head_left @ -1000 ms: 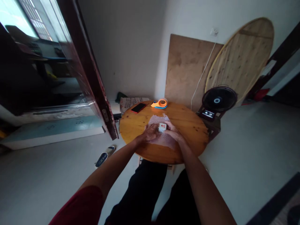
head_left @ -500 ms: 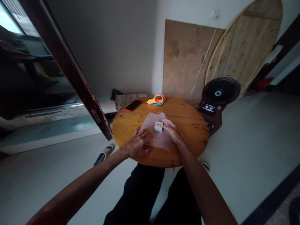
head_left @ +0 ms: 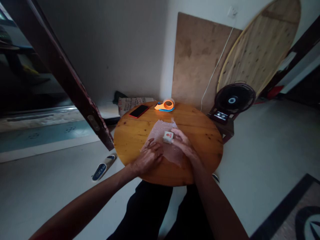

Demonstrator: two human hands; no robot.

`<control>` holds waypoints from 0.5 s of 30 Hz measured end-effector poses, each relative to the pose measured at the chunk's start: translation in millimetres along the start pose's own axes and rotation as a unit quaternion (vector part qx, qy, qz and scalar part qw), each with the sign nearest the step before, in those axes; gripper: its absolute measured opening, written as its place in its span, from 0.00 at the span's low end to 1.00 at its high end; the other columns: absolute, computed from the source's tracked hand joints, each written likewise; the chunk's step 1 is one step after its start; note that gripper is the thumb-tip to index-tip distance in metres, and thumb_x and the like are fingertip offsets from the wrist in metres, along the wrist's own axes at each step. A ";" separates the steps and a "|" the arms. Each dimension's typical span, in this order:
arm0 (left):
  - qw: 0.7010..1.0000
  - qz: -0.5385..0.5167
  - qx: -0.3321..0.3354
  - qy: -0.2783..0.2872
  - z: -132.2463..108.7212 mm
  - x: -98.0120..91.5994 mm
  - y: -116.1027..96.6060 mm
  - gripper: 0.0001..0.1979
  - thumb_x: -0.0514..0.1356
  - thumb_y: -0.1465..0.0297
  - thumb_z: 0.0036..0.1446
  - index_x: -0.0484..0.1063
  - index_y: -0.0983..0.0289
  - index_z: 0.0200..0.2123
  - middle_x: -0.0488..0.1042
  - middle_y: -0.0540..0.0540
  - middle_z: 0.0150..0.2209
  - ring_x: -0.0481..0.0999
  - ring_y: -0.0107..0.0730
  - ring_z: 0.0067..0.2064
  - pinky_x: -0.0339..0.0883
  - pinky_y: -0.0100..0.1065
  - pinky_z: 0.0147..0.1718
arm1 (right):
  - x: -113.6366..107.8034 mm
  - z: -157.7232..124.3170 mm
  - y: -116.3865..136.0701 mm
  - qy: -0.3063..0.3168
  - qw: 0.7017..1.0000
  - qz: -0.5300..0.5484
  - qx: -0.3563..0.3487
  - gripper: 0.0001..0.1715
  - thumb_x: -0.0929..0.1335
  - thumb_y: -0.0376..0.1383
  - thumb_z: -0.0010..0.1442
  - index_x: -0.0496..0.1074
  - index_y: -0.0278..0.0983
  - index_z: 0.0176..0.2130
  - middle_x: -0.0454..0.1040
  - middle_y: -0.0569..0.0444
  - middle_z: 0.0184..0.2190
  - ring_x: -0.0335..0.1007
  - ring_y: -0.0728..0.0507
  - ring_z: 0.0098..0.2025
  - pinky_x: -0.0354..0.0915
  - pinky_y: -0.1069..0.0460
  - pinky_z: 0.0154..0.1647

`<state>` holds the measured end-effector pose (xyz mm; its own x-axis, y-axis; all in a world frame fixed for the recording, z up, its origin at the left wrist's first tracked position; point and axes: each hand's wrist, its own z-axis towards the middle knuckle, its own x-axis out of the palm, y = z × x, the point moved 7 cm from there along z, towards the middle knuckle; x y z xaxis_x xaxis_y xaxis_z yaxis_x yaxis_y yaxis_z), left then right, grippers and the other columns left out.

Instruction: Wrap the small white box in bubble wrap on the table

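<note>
Small box (head_left: 168,137) sitting on bubble wrap (head_left: 158,128); right hand (head_left: 184,143) touching box, left hand (head_left: 151,154) resting at wrap's near left. Can't tell whether either grip is closed. Seemingly positioning box; next move calling for steadiness.

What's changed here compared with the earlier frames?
The left hand has come away from the small box, moving left and toward the person, over the bubble wrap's near left part. The right hand stays at the box's right side; box, phone and tape dispenser stay put.

The box (head_left: 168,136) sits on bubble wrap (head_left: 159,128) on the desk (head_left: 201,130); behind the box — the tape dispenser (head_left: 163,107); behind-left of the box — the phone (head_left: 139,111); behind-right, the fan (head_left: 231,100).
</note>
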<state>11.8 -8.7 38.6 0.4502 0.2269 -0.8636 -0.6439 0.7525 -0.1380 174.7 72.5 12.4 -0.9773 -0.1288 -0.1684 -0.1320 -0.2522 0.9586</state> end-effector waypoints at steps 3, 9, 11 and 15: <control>1.000 -0.015 -0.005 0.010 -4.5 4.6 1.3 0.08 0.55 0.72 0.60 0.75 0.62 0.35 0.76 0.54 0.44 0.71 0.36 0.51 0.50 0.46 0.62 | 7.6 0.6 -2.3 0.007 0.999 -0.053 -0.006 0.30 0.70 0.36 0.47 0.68 0.42 0.51 0.73 0.51 0.50 0.71 0.41 0.51 0.64 0.44 0.55; 0.999 -0.043 -0.025 0.016 -10.3 9.2 2.5 0.10 0.53 0.71 0.62 0.75 0.61 0.36 0.77 0.54 0.42 0.72 0.35 0.48 0.53 0.44 0.59 | 11.5 4.1 -2.4 0.013 0.997 -0.075 -0.020 0.25 0.70 0.36 0.47 0.69 0.41 0.47 0.75 0.53 0.44 0.72 0.41 0.46 0.66 0.46 0.50; 0.998 -0.051 -0.025 0.025 -9.5 9.8 2.2 0.10 0.53 0.71 0.62 0.75 0.61 0.36 0.77 0.54 0.41 0.73 0.36 0.47 0.53 0.45 0.59 | 12.5 3.8 -0.6 0.018 0.996 -0.087 -0.022 0.24 0.70 0.36 0.47 0.69 0.41 0.46 0.75 0.52 0.44 0.72 0.41 0.46 0.66 0.45 0.50; 0.996 -0.073 -0.039 0.020 -3.1 4.6 5.8 0.09 0.54 0.72 0.60 0.75 0.61 0.39 0.77 0.56 0.43 0.73 0.38 0.48 0.55 0.45 0.58 | 13.4 1.9 1.2 0.018 0.994 -0.109 -0.020 0.26 0.70 0.35 0.47 0.69 0.42 0.49 0.74 0.51 0.47 0.70 0.40 0.50 0.64 0.44 0.54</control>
<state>8.2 -5.2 32.4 0.5194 0.0920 -0.8496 -0.6193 0.7256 -0.3000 161.2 72.2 11.8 -0.9194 -0.1018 -0.3799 -0.3321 -0.3164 0.8886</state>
